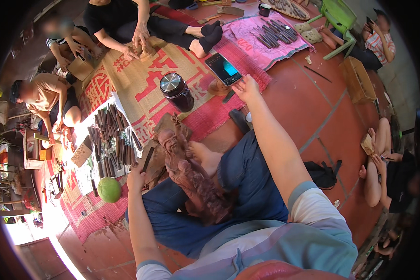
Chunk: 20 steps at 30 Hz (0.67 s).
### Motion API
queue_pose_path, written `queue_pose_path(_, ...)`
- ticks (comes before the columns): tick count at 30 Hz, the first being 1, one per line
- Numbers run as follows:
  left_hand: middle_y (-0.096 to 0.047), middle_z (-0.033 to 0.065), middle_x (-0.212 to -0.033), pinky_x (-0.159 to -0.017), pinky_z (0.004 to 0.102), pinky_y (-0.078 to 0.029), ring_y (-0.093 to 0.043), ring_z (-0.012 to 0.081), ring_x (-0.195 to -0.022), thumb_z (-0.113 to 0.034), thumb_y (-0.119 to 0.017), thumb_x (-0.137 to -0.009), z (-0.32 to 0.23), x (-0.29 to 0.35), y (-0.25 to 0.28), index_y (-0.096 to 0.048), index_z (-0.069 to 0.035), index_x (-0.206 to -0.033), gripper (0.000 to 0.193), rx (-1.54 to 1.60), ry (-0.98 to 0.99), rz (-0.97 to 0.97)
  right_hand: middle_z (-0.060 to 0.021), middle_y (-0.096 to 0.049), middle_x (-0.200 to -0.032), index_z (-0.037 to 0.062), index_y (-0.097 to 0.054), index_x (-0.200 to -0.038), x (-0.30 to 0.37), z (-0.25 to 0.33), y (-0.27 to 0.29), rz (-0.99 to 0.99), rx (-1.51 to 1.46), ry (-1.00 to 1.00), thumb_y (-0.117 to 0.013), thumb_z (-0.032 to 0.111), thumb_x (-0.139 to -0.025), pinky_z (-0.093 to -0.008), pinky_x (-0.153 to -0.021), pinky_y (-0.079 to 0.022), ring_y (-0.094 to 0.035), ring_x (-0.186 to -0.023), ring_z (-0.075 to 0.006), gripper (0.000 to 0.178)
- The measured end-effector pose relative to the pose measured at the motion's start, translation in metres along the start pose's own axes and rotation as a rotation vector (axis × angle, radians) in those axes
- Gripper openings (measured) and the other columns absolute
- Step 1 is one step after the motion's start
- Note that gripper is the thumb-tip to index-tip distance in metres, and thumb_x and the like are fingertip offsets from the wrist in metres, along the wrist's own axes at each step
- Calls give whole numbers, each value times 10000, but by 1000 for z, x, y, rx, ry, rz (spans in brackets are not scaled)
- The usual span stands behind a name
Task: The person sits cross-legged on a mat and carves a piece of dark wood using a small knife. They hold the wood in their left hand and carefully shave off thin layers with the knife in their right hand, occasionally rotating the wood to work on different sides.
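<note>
My right hand is stretched out ahead to the right and grips the lower end of a black smartphone with a lit screen. My left hand is closed round a dark carving chisel, beside my left knee. Between my legs leans a reddish-brown wooden statue of a bearded figure with one arm raised. Its base rests in my lap, and neither hand touches it. A wooden block lies behind the statue's head, partly hidden by it.
Many chisels lie on a white cloth to the left, near a green round fruit. A dark steel-lidded flask stands ahead on the patterned mat. More tools lie on a pink cloth. Several people sit around, near a green chair.
</note>
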<state>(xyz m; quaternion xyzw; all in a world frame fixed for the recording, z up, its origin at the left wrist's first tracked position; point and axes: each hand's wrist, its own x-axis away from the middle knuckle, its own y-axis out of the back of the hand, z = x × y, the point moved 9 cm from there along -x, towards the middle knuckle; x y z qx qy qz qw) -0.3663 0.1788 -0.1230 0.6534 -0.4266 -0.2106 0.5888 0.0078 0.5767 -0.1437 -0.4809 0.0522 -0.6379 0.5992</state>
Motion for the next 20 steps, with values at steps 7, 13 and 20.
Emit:
queue_pose_path(7,-639,178,-874,-717,417,-474,-610,348,-841,-135,-625,-735,1,-3,-6,-636,-75,-966,238,65,-17,15,-158,-461,-1249,50,-430,-1230,-2,-6,-12,35,-64,-28,-310,341,-968,-465,-1042,-292,-407,-1202,-298,410)
queue_pose_path(13,-622,119,-726,-651,343,-480,-616,232,-715,-63,-657,-702,2,-8,-13,-600,-23,-870,182,293,1,35,-148,-486,-1219,37,-435,-1209,-7,-13,-6,22,-36,-59,-343,326,-967,-470,-1033,-308,-446,-1167,-292,388)
queue_pose_path(20,-618,68,-703,-618,290,-494,-603,149,-629,-65,-666,-727,14,-16,-27,-588,-33,-881,175,282,53,39,-146,-489,-1216,30,-423,-1226,-16,-13,-5,60,-5,31,-408,365,-950,-476,-1045,-294,-443,-1178,-286,434)
